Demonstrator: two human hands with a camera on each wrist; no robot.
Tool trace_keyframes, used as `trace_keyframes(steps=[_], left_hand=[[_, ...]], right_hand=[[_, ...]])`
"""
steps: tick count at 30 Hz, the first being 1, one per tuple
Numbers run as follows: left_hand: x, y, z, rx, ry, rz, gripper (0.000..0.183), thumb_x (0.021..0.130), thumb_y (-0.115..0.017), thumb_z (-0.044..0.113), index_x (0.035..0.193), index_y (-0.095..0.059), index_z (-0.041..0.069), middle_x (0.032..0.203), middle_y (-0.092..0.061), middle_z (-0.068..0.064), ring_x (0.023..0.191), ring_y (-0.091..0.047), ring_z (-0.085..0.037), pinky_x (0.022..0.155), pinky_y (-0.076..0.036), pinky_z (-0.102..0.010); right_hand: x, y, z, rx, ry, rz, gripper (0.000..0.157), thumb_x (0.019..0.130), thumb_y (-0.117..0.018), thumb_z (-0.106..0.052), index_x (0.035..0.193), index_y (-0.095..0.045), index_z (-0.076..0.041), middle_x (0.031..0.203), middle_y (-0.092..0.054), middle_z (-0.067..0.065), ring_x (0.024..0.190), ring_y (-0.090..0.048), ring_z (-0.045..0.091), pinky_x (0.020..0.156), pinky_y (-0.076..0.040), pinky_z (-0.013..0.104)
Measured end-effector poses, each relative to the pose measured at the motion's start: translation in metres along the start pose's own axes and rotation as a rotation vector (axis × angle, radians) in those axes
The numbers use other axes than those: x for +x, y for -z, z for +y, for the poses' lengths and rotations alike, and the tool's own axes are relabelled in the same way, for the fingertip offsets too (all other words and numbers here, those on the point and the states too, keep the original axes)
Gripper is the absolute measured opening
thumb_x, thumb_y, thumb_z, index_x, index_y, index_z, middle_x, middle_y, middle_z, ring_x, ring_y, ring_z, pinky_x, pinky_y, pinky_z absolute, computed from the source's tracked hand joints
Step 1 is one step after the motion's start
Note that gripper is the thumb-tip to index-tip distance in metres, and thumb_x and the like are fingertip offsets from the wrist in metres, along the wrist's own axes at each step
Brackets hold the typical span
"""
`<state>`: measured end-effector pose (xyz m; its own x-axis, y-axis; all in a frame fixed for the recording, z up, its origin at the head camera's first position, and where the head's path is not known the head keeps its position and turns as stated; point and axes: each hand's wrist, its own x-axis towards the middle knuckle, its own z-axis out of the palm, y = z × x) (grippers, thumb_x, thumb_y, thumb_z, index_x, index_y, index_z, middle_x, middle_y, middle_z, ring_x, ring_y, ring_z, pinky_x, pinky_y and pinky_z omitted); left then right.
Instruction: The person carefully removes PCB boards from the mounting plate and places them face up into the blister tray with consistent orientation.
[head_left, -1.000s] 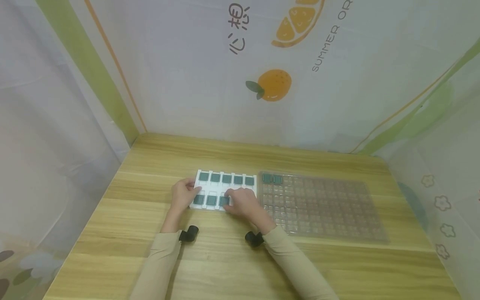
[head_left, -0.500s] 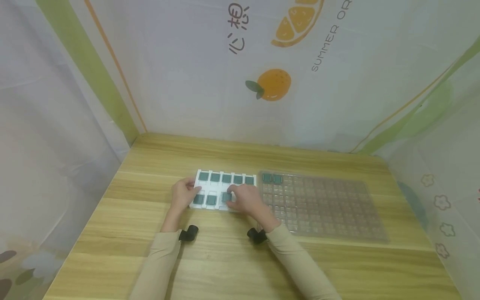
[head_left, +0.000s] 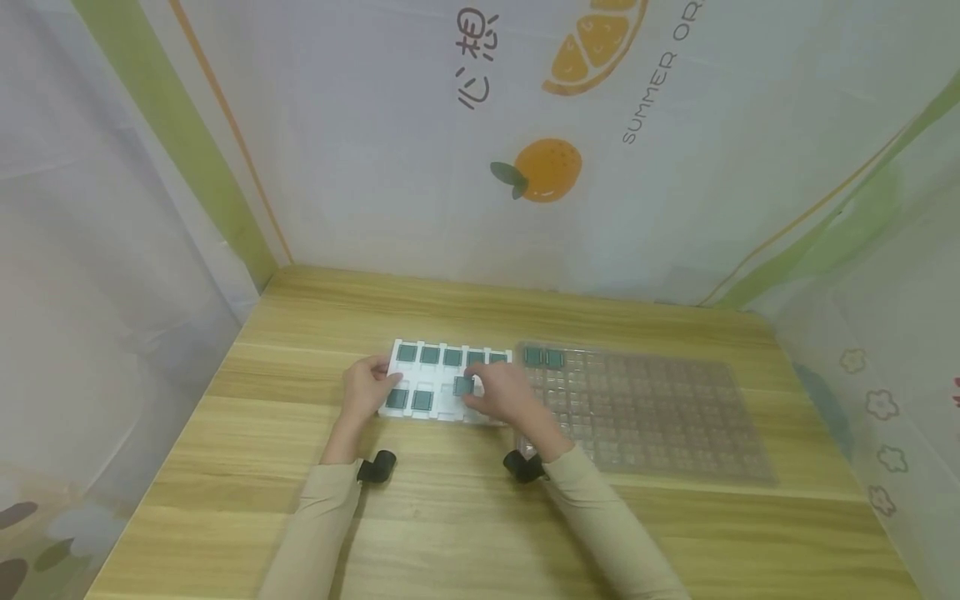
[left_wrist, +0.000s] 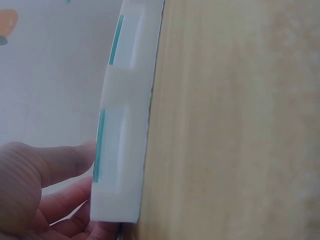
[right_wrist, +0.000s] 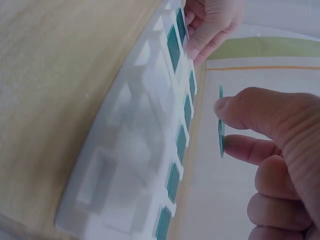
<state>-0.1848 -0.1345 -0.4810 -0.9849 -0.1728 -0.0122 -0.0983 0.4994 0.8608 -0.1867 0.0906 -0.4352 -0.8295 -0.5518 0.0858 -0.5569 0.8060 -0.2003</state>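
A white tray (head_left: 420,377) lies on the table with green square chips in its pockets, a full far row and two at the left of the near row (head_left: 422,401). My left hand (head_left: 367,387) grips the tray's left end, thumb over the rim and fingers lower at its side in the left wrist view. Between thumb and index finger my right hand (head_left: 506,393) pinches a thin green square chip (right_wrist: 221,122), held above the tray's right half. The right hand's other fingers are curled into the palm. Bare pockets (right_wrist: 92,175) show in the tray's near row.
A clear plastic tray (head_left: 652,417) with many small compartments lies right of the white one, two green chips (head_left: 543,357) in its far left corner. The wooden table (head_left: 442,525) reaches to a printed curtain (head_left: 375,167). A black camera (head_left: 521,467) sits on the right wrist.
My right hand has lifted a green chip from the third pocket of the near row and moved it up and to the right. My left hand has stayed at the tray's end.
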Motion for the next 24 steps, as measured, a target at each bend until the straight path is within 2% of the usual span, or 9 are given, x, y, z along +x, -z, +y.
trace_keyframes(steps=[5, 12, 24], left_hand=[[0.0, 0.0, -0.001, -0.008, -0.004, 0.001, 0.036, 0.082, -0.066, 0.0, 0.114, -0.057, -0.015, 0.1, -0.062, -0.029, 0.088, -0.06, -0.036, 0.076, -0.052, -0.041], [0.001, -0.001, -0.003, -0.016, -0.007, -0.002, 0.036, 0.082, -0.066, 0.0, 0.114, -0.057, -0.015, 0.102, -0.062, -0.029, 0.089, -0.06, -0.036, 0.078, -0.052, -0.042], [0.001, 0.0, -0.004, -0.017, -0.001, -0.005, 0.037, 0.083, -0.066, 0.001, 0.115, -0.056, -0.015, 0.103, -0.062, -0.03, 0.09, -0.06, -0.037, 0.078, -0.052, -0.042]], right_hand=[[-0.003, 0.004, 0.005, -0.003, -0.017, -0.006, 0.033, 0.08, -0.072, -0.03, 0.106, -0.067, -0.011, 0.059, -0.054, -0.004, 0.047, -0.031, 0.005, 0.039, -0.02, 0.017], [-0.006, 0.005, 0.015, -0.006, -0.042, -0.022, 0.031, 0.081, -0.071, -0.031, 0.106, -0.067, -0.012, 0.05, -0.038, -0.007, 0.045, -0.026, 0.006, 0.039, -0.019, 0.018], [-0.014, 0.009, 0.032, -0.001, -0.075, -0.031, 0.031, 0.081, -0.072, -0.03, 0.106, -0.068, -0.012, 0.05, -0.036, -0.008, 0.047, -0.03, 0.008, 0.04, -0.023, 0.02]])
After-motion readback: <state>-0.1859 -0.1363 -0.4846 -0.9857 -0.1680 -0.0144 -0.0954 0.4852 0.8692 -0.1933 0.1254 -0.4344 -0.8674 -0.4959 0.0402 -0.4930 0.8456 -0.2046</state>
